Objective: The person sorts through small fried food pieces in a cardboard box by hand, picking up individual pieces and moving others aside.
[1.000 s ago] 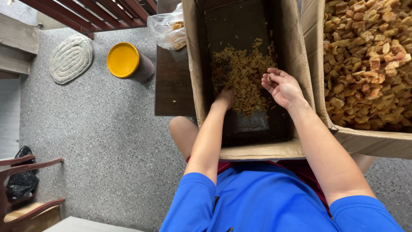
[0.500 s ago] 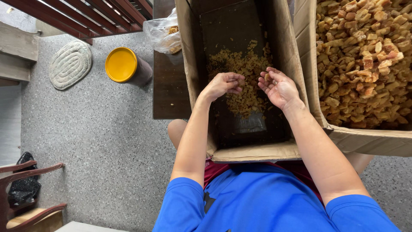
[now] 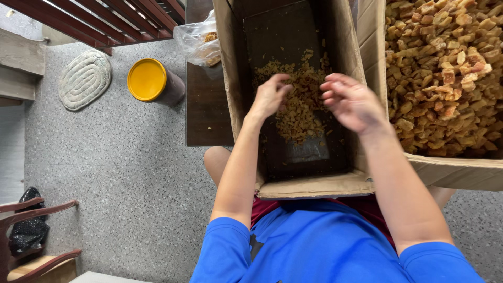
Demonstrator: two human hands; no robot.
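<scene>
Over the near cardboard box [image 3: 309,186], both hands have lifted off the crumbly pieces [image 3: 301,105]; left hand [image 3: 270,97] loosely curled, right hand [image 3: 353,102] now palm-down, neither visibly gripping. Pieces stay on the box floor. Full box [image 3: 445,73] beyond, untouched.

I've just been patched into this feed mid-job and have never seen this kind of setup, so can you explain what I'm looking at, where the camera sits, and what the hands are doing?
There is no machine here: a person in a blue shirt works with bare hands. The single camera is worn on the person's head and looks straight down, so the arms reach up into the picture.

The left hand and right hand are both inside an open cardboard box on the lap, over a thin scatter of small tan crumbly pieces. Whether either hand grips any is unclear.

To the right is a second box heaped with larger golden-brown chunks. Behind the box stands a dark wooden table with a clear plastic bag. On the speckled floor sit a yellow-lidded tub and an oval mat.
</scene>
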